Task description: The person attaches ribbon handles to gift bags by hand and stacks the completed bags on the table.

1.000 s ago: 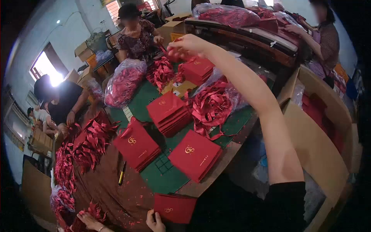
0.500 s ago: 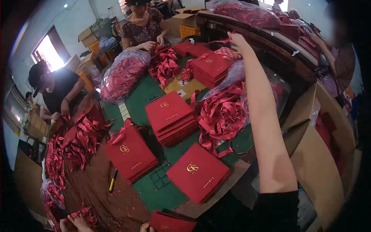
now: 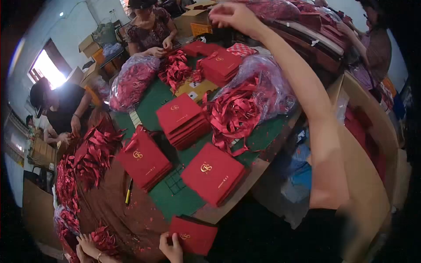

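My left hand (image 3: 172,248) grips the left edge of a red bag (image 3: 195,236) with gold print at the bottom centre. My right hand (image 3: 232,18) is raised at the top centre, arm stretched out, fingers loosely curved; nothing shows in it. Beneath that arm, a heap of red ribbons (image 3: 234,115) lies in a clear plastic bag on the green mat (image 3: 173,182). Three stacks of red bags are on the mat: a near right stack (image 3: 213,173), a left stack (image 3: 144,160) and a middle stack (image 3: 183,119).
Another stack of red bags (image 3: 220,65) stands farther back. Co-workers sit at the far side (image 3: 149,30) and at the left (image 3: 66,107); another stands at the right (image 3: 378,48). A yellow pen (image 3: 128,192) lies on brown cloth (image 3: 116,210). An open cardboard box (image 3: 359,171) is at the right.
My right hand has moved up and left from beside the far stack; the red ribbon it held half a second ago no longer shows in it. My view has shifted slightly.
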The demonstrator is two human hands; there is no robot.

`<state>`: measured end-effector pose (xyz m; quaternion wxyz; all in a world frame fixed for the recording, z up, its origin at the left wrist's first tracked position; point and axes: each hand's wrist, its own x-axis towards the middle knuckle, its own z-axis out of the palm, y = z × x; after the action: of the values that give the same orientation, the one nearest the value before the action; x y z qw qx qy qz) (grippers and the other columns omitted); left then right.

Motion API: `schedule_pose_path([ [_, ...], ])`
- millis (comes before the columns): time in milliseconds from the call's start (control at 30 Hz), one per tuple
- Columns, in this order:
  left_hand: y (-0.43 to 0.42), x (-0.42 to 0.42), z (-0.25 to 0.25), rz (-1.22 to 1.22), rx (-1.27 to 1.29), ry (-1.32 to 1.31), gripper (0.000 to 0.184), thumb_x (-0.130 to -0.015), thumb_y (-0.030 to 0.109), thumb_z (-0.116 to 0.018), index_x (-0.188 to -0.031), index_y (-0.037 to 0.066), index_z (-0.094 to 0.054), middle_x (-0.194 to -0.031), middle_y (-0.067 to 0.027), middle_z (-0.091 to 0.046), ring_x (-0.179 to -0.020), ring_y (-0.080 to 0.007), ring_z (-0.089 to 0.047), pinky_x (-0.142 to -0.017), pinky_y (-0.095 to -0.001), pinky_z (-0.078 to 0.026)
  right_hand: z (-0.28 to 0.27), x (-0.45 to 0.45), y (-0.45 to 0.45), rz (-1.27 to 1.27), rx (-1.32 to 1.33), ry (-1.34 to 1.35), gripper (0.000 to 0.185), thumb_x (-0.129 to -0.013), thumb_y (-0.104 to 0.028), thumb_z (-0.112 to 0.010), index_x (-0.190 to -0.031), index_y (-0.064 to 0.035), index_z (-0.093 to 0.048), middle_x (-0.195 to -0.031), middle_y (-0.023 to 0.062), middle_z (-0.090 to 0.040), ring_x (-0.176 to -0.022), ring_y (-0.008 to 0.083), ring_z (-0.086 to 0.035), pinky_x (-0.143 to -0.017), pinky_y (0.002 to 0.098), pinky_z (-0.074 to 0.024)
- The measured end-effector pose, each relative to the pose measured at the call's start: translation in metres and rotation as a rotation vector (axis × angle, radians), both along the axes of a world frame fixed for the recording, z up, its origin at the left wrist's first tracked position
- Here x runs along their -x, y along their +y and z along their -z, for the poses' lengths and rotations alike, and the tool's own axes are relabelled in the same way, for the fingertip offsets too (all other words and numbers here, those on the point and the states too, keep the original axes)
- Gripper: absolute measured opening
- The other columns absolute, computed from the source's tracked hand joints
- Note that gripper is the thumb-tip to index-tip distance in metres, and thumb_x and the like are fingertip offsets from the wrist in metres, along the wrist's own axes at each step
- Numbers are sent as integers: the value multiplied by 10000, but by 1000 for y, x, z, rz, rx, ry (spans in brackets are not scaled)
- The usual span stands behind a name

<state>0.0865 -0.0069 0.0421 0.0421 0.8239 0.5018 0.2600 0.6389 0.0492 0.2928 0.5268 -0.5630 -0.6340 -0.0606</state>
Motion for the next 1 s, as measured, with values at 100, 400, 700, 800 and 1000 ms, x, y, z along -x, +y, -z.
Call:
schedule_pose_path([
  [100, -11, 13, 1, 15, 4, 0, 151, -909, 171, -582, -895, 26, -545, -926, -119, -493, -782, -304, -475, -692, -418, -407, 55, 25, -1, 70, 748, -305, 245, -794, -240, -708, -894, -17, -695, -760, 81, -687, -685, 155, -649, -605, 297, -510],
  [400, -21, 57, 6, 120, 38, -104, 219, -905, 203, -629, -868, 12, -528, -860, -119, -485, -755, -280, -493, -656, -397, -424, 193, 43, -11, 597, 1202, -486, 490, -642, -304, -790, -1026, -23, -671, -1044, 186, -663, -954, 320, -658, -782, 429, -539],
  [700, -43, 61, -7, 25, 129, -191, 165, -924, 134, -585, -990, -12, -546, -767, -146, -583, -617, -275, -521, -572, -381, -416, 187, -18, -6, 385, 690, -350, 224, -832, -265, -597, -854, -60, -686, -879, 117, -699, -670, 268, -639, -614, 366, -517],
  [800, -48, 58, -29, -37, 308, -238, 165, -933, 140, -579, -951, -15, -526, -656, -93, -503, -508, -191, -411, -498, -333, -355, 161, 4, -16, 210, 488, 984, 252, -938, -320, -536, -1107, -143, -593, -884, 39, -700, -692, 136, -635, -615, 303, -519],
  [1000, -49, 74, -33, -33, 441, -427, 192, -928, 144, -588, -988, -31, -539, -648, -9, -359, -579, -98, -316, -530, -273, -314, 92, 43, -42, 776, 12, 206, 309, -870, -311, -625, -800, -16, -689, -733, 126, -666, -702, 208, -638, -586, 350, -437],
])
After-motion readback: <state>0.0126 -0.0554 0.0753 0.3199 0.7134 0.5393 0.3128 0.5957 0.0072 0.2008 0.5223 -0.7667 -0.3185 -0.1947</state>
